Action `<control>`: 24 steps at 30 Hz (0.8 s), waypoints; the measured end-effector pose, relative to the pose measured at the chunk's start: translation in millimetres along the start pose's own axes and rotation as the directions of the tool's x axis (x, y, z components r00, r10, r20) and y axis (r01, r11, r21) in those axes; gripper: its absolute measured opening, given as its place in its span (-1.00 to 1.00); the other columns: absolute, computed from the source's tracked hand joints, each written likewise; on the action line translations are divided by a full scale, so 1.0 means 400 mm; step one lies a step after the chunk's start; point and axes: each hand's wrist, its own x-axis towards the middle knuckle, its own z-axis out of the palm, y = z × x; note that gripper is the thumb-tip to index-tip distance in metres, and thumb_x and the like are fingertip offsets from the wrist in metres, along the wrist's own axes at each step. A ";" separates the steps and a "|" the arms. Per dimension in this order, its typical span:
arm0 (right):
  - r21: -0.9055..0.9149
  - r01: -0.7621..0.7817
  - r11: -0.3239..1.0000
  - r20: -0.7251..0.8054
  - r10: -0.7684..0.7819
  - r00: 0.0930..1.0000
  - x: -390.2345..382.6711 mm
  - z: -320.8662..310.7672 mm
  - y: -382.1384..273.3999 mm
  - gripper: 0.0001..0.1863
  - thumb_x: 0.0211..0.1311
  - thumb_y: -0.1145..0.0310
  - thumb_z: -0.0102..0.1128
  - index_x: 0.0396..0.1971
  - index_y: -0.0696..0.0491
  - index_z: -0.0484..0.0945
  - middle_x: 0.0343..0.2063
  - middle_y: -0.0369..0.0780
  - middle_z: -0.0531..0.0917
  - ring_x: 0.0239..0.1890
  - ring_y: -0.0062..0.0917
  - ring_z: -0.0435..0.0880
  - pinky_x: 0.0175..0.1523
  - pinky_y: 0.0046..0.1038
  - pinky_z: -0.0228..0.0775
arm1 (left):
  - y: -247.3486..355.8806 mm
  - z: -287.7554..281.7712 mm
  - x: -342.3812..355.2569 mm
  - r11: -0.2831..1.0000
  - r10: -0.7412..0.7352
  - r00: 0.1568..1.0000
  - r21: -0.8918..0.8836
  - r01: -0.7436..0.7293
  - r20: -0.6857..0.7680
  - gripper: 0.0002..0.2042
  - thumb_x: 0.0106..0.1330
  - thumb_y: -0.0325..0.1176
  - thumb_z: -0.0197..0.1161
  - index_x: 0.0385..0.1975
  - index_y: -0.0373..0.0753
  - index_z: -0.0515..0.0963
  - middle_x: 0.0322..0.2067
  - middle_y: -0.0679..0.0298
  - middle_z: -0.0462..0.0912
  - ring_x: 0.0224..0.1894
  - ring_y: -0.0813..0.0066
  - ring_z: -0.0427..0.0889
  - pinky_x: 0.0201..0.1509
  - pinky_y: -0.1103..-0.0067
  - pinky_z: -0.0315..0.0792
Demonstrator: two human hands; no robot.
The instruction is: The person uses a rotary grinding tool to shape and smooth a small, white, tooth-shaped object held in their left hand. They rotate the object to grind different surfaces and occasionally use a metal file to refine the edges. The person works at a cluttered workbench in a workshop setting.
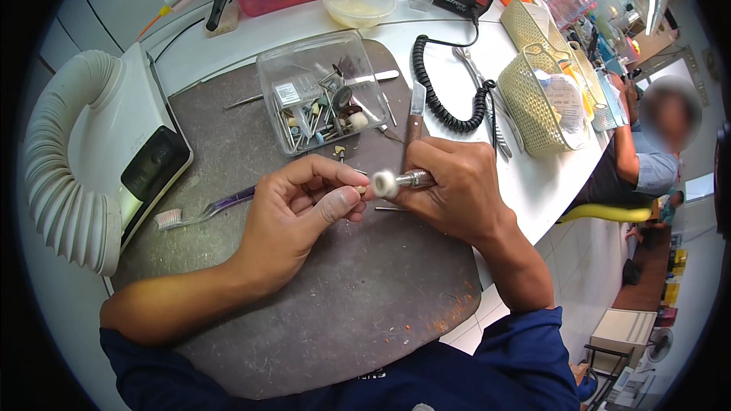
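Head view, centre of the frame: the right hand (457,190) was wrapped in a full fist around a metal handpiece (415,178) whose tip carried a white polishing wheel (384,183), while the left hand (293,217) pinched a very small workpiece (361,189) between thumb and forefinger, just at the wheel's edge. Whether wheel and piece were actually in contact could not be told. Both wrists hovered low over the dark grey mat (343,312). To do such polishing well, the judgement is that light pressure, a steady brace of the two hands against each other, and fingertips held clear of the wheel's rim would matter most, since the piece offered little to hold and could easily be flung off. The wheel looked thick, round and felt-like, off-white, mounted on a short shank; the workpiece was pale and mostly hidden by the fingertips, so its shape stayed unclear. Above the hands, in the upper middle, stood an open clear plastic box (324,91) of assorted burs and mounted points, with a wooden-handled knife (414,118) to its right. A toothbrush (202,211) lay at left on the mat, beside a white ribbed hose (65,183). A black coiled cord (442,95) lay across the white bench near a yellow basket (533,103).
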 end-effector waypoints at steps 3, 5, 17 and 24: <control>-0.008 -0.008 1.000 -0.002 0.008 1.000 -0.001 0.000 0.003 -0.49 -0.13 -0.03 0.51 -0.69 0.07 0.44 -0.75 -0.25 0.52 -0.73 -0.41 0.56 -0.62 -0.38 0.31 | -0.004 -0.003 0.002 0.999 0.012 1.000 -0.053 -0.012 0.000 -0.88 0.36 -0.51 0.21 -0.16 -0.33 0.52 -0.23 0.21 0.66 -0.20 0.61 0.60 -0.06 0.65 0.50; -0.002 -0.011 1.000 -0.003 0.011 1.000 -0.002 0.000 0.005 -0.46 -0.16 -0.09 0.53 -0.69 0.07 0.45 -0.77 -0.26 0.49 -0.76 -0.45 0.51 -0.64 -0.41 0.27 | -0.005 -0.004 0.002 0.998 0.013 1.000 -0.059 -0.013 -0.004 -0.89 0.35 -0.51 0.21 -0.17 -0.32 0.51 -0.22 0.20 0.66 -0.19 0.61 0.61 -0.04 0.65 0.51; -0.058 0.025 0.998 0.075 -0.021 0.997 0.001 0.005 0.002 -0.40 -0.15 -0.18 0.47 -0.72 0.08 0.44 -0.77 -0.27 0.50 -0.76 -0.46 0.51 -0.63 -0.42 0.28 | -0.001 -0.006 0.000 0.999 0.000 1.000 -0.045 -0.001 -0.008 -0.90 0.29 -0.54 0.27 -0.24 -0.31 0.52 -0.21 0.22 0.64 -0.11 0.57 0.62 0.04 0.64 0.53; -0.059 0.043 0.997 0.124 -0.035 0.992 0.000 0.005 0.002 -0.37 -0.04 -0.25 0.34 -0.73 0.08 0.44 -0.74 -0.23 0.55 -0.70 -0.36 0.60 -0.59 -0.38 0.37 | 0.001 0.004 0.001 1.000 0.013 1.000 -0.019 -0.013 -0.004 -0.88 0.26 -0.59 0.28 -0.31 -0.26 0.48 -0.22 0.23 0.61 -0.14 0.56 0.59 -0.02 0.61 0.48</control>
